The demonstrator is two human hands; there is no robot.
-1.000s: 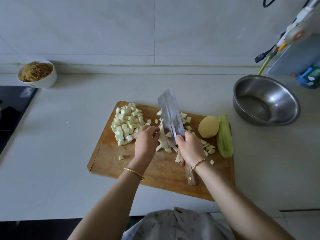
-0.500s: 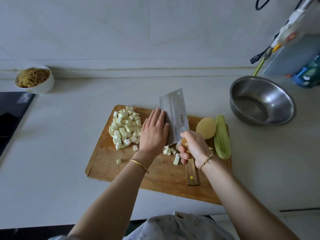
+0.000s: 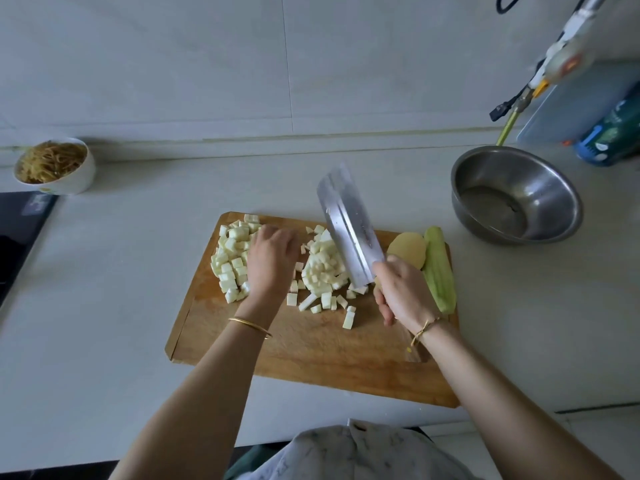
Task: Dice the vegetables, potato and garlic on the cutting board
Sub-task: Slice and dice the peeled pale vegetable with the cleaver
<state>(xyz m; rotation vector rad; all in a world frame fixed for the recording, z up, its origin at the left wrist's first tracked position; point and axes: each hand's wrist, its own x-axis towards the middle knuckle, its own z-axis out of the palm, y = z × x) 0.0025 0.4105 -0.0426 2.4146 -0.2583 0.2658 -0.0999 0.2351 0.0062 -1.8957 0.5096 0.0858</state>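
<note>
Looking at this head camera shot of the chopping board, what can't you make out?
Head view throughout.
Left hand: fingers motion-blurred, contact with the pale diced cubes unclear.
Steel cleaver: wooden handle mostly covered by the right hand.
Blue-green bottle: cut by the right edge, label unreadable.
Black cooktop: cut by the left edge.

— Entry one, left side?
— Thin, plain gold-coloured metal bangle (image 3: pixel 250 327): a smooth round hoop at the wrist just behind the left hand (image 3: pixel 272 261).
— Entry two, right side?
— Slim braided yellow-gold cord bracelet (image 3: pixel 424 329), with a small knot and short loose ends, at the wrist behind the right hand (image 3: pixel 403 292).
— Clothing?
— One pale grey fabric garment (image 3: pixel 349 452), with a faint darker marbled print and a folded flap or collar at its upper edge, seen low in the head view. Both forearms are bare to the frame's edge.
</note>
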